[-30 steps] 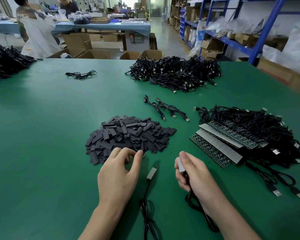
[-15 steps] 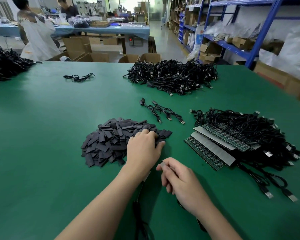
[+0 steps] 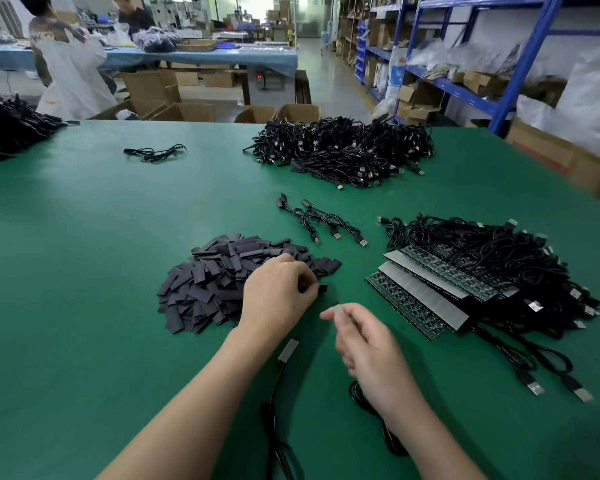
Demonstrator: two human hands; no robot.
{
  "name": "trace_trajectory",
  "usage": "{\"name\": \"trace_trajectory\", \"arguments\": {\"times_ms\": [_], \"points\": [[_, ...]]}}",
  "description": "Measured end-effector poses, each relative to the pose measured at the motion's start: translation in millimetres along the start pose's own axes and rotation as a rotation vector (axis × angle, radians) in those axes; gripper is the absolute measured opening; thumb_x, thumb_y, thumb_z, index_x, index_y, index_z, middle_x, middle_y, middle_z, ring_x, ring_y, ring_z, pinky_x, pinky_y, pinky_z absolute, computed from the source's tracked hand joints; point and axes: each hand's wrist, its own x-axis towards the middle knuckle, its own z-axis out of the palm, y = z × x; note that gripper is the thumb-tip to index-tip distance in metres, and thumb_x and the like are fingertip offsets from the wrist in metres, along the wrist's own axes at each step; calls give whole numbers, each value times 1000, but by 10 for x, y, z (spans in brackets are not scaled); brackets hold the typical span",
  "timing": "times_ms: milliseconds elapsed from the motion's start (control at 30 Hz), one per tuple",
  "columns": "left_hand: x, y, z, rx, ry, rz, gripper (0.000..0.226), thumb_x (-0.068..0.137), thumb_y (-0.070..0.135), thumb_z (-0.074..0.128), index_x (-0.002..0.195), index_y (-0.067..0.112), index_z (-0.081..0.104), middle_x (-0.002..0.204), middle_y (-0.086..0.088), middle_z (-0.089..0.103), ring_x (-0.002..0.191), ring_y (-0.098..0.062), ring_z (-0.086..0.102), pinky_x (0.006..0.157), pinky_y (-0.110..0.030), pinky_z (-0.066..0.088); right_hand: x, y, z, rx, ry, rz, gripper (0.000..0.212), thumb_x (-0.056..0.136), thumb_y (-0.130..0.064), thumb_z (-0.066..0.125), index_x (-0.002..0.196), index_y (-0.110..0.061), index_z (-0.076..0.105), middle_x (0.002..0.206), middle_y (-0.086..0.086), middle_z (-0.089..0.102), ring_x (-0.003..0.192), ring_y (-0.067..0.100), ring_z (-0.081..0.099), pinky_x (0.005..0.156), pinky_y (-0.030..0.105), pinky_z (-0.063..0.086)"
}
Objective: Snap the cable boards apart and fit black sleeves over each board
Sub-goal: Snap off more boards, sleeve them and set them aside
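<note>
Near the front edge of the surface (image 3: 84, 237), the left hand (image 3: 278, 299) pinches a black sleeve (image 3: 323, 289) beside the sleeve pile (image 3: 215, 282). The right hand (image 3: 371, 348) pinches a cable board (image 3: 336, 310). A second board (image 3: 288, 349) lies between them.

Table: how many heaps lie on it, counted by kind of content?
Sleeve heaps: 1
Cable heaps: 2
Cable-and-board heaps: 1
Total: 4
</note>
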Motion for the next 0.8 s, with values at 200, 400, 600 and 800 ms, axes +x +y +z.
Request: {"name": "trace_trajectory", "arguments": {"times_ms": [200, 400, 600, 800], "points": [[-343, -165, -35, -73, 60, 31, 9, 89, 37, 75, 98, 35, 76, 95, 16, 67, 89, -10, 64, 77, -32, 54, 46, -34, -57, 259, 118, 113, 24, 106, -27, 54, 89, -22, 70, 60, -8, 25, 48, 6, 19, 41, 17, 19], [-201, -135, 79, 14, 6, 128, 39, 94, 44, 69, 131, 32, 68, 119, 8, 62, 115, -18, 55, 96, -33, 47, 40, 3, -41, 220, 110, 102, 20, 105, -24, 55, 91, -13, 64, 59, -9, 25, 48, 5, 19, 41, 16, 20], [29, -105, 152, 130, -90, 142, 41, 97, 54, 60, 131, 32, 67, 118, 3, 55, 117, -21, 52, 93, -34, 46, 32, -15, -34, 185, 83, 113, 27, 106, -26, 55, 83, -30, 69, 58, -12, 28, 48, 5, 22, 42, 15, 22], [45, -97, 159, 79, -56, 152, 31, 94, 52, 65, 120, 37, 72, 110, 6, 60, 111, -19, 55, 88, -34, 44, 51, -13, -39, 244, 69, 164, 27, 108, -25, 49, 89, -19, 67, 59, -6, 29, 49, 9, 19, 47, 25, 14]]}}
